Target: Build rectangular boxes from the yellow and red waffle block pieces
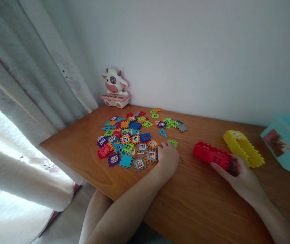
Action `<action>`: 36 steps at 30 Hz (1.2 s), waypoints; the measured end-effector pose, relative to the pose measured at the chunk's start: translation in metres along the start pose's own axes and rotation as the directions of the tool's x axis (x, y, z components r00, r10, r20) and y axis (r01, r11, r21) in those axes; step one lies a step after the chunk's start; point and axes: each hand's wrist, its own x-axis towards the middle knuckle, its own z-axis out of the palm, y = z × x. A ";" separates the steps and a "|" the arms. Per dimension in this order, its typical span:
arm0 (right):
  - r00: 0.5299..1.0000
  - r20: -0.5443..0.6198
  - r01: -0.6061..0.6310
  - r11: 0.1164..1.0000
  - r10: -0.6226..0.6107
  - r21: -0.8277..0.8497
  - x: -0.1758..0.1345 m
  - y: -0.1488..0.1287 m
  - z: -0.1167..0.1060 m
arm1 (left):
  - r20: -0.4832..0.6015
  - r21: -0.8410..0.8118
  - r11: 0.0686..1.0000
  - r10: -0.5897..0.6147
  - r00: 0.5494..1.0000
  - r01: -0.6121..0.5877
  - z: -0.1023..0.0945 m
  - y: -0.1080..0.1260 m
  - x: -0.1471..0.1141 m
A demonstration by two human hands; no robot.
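Observation:
My left hand is at the right edge of a pile of colourful interlocking plastic tiles. Its fingers curl down beside a grey window tile, and their tips are hidden, so what they may pinch does not show. In my right hand is a red structure of joined tiles, held at its right end between thumb and fingers, low over the table. Just behind that hand lies a yellow structure of joined tiles, with a white window piece at its far end.
The brown wooden table meets a white wall at the back. A cow toy with a keyboard stands at the far left corner. At the right is a light-blue plastic bin. Pale curtains hang along the left side.

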 end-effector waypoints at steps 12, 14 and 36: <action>0.999 0.032 0.023 0.999 -0.022 -0.041 -0.001 0.001 0.001 | -0.048 -0.049 0.999 -0.011 0.999 0.008 0.019 -0.012 0.008; 0.999 0.033 0.038 0.998 -0.037 -0.045 0.000 0.004 0.001 | -0.131 -0.067 0.996 0.051 0.990 -0.061 0.017 -0.014 0.010; 0.998 0.034 0.046 0.997 -0.044 -0.063 0.000 0.005 0.002 | -0.175 -0.062 0.996 -0.073 0.982 0.064 0.007 -0.027 0.014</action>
